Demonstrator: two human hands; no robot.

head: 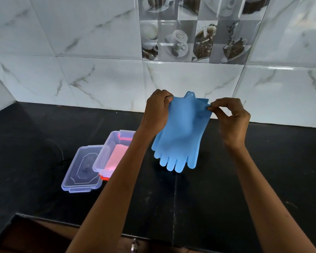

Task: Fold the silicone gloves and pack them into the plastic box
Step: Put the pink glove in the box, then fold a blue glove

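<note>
While the blue silicone gloves [181, 132] hang fingers-down above the black surface [226, 179], I have my left hand [158, 110] pinching one cuff corner and my right hand [232, 119] pinching the other. To fold well, I'd lay them flat first, keep the two layers aligned, then double fingers toward cuff. The plastic box [106, 154] sits open to the left, something pink already inside, its lid [82, 168] beside it.
</note>
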